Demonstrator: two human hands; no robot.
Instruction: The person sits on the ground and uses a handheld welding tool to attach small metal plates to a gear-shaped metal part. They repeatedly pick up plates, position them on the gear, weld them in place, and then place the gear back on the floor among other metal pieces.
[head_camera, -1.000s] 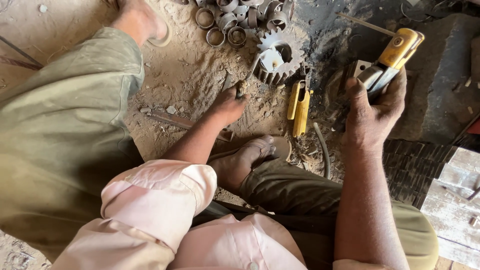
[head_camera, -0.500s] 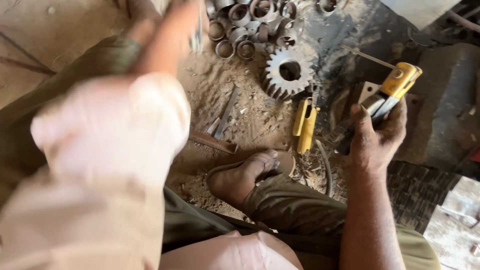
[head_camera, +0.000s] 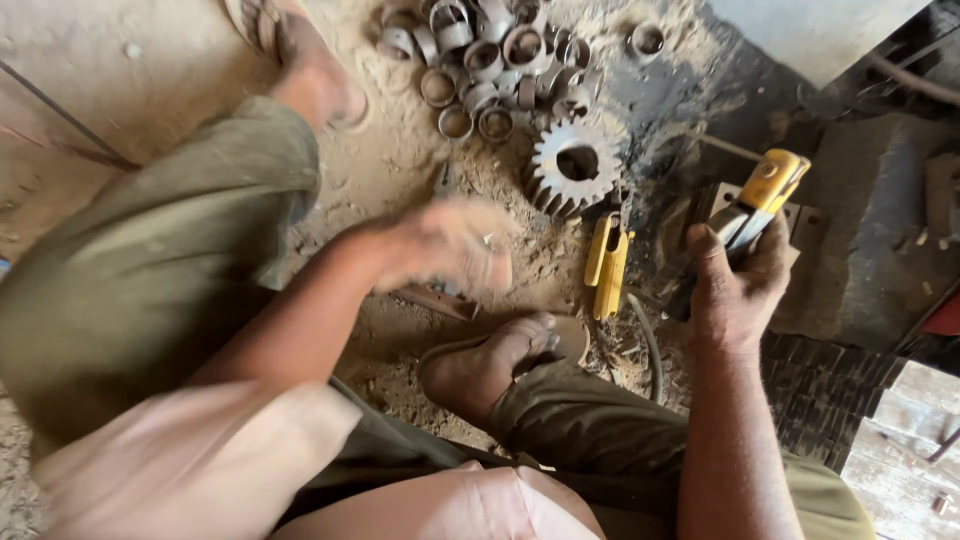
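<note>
My right hand (head_camera: 735, 290) grips a yellow-and-grey handled tool (head_camera: 762, 198), held upright over dark ground at the right. My left hand (head_camera: 450, 250) is blurred with motion. It hovers low over the sandy ground just left of a yellow clamp-like tool (head_camera: 607, 262) lying there. Whether it holds anything is unclear. A toothed steel gear (head_camera: 577, 165) lies flat just beyond both hands. Behind the gear sits a pile of several short metal rings (head_camera: 490, 50).
I squat in olive trousers, with one sandalled foot (head_camera: 310, 75) at the top left and the other (head_camera: 490, 365) below my left hand. A dark metal block (head_camera: 870, 240) stands at the right. A thin hose (head_camera: 650, 345) curves beside the near foot.
My left arm swung up close past the camera, then came back down to hover left of the yellow tool. My right hand kept its grip and barely moved.
</note>
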